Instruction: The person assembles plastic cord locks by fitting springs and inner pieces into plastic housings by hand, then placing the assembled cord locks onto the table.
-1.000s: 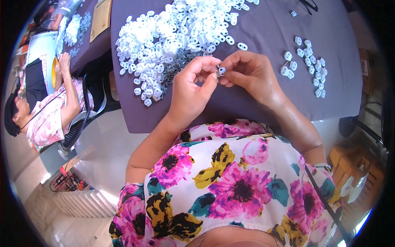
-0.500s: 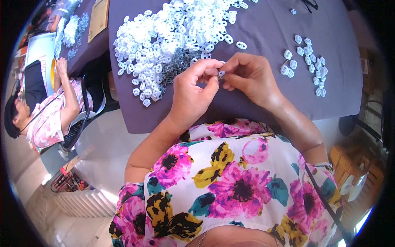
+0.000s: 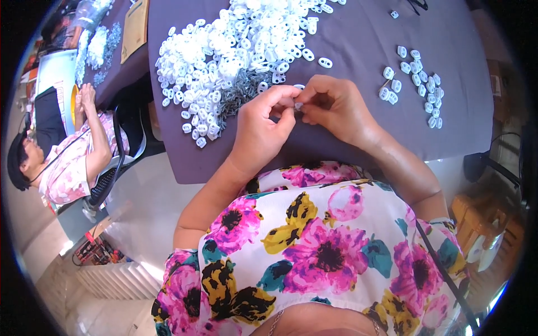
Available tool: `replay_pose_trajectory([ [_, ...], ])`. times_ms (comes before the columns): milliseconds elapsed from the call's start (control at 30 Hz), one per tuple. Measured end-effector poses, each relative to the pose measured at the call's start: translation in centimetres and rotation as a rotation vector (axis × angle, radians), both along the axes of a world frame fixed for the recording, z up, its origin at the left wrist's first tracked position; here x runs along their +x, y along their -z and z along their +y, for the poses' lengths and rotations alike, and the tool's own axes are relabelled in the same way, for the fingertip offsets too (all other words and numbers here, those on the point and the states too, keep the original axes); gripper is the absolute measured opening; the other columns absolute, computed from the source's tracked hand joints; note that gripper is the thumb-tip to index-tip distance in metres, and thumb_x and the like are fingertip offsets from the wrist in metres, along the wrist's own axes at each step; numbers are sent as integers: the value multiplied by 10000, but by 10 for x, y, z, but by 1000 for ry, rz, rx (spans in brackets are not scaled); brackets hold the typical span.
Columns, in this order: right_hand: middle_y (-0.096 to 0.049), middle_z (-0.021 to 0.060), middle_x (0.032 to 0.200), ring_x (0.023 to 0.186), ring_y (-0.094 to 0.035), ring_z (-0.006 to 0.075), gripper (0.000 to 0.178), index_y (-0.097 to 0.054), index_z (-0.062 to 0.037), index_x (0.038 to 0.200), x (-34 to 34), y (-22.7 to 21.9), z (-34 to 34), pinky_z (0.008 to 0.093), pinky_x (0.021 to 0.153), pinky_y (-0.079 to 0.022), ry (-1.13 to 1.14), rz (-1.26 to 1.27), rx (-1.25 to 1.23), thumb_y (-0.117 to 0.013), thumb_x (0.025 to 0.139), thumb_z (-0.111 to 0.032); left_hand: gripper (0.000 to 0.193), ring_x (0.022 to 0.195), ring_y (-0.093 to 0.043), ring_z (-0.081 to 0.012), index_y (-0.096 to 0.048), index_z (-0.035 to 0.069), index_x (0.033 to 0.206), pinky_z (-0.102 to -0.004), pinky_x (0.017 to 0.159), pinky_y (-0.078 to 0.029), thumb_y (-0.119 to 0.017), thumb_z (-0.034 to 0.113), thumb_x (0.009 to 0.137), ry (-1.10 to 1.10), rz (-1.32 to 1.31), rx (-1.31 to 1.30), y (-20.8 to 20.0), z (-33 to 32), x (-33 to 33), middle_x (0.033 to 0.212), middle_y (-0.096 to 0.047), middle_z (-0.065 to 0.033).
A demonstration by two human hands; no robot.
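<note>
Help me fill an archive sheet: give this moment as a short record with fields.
Right hand: pinches a small white piece
Left hand: fingertips close at that piece; exact grip unclear
Heap: white two-holed ovals, beyond the hands and leftward
Beside heap: thin grey pieces, near the left hand
Right side: smaller group of white pieces
Surface: dark cloth
Background: seated co-worker, far left

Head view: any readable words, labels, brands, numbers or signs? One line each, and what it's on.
Nothing can be read clearly.
White panel, far left: reddish marks, too small and blurred to read.
Brown flat piece, upper left: faint marks, too blurred to read.
Heap of white two-hole pieces: no lettering to be made out.
Small white piece at the fingers: too small to tell.
</note>
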State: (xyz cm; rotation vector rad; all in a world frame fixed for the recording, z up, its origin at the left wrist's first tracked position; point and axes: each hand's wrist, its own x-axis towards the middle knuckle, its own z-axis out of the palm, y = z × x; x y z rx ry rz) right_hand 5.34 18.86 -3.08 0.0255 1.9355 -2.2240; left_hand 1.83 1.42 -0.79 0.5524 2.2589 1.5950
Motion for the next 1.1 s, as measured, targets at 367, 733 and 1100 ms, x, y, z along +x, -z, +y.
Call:
replay_pose_trajectory([
  [367, -646, 79, 810, 701, -644, 123, 109, -594, 39, 955, -10, -6, 10, 234, 620, -537, 40, -55, -244, -594, 846, 50, 292, 862, -640, -120, -603, -32, 1153, -251, 803, -534, -549, -65, 868, 6, -265, 207, -14, -1, -14, 980, -651, -80],
  [733, -637, 72, 804, 690, -649, 135, 119, -600, 32, 966, -12, -9, 16, 240, 615, -543, 57, -81, -273, -610, 848, 30, 282, 887, -644, -135, -593, -43, 1147, -259, 810, -535, -554, -58, 867, 4, -247, 199, -17, 0, -21, 984, -651, -90],
  [1100, -639, 70, 801, 694, -643, 127, 114, -606, 18, 963, -14, -14, 25, 238, 617, -532, 131, -39, -278, -609, 850, 6, 282, 853, -631, -112, -591, -41, 1141, -231, 795, -508, -585, -52, 859, 32, -245, 266, -15, 14, -22, 977, -654, -85],
])
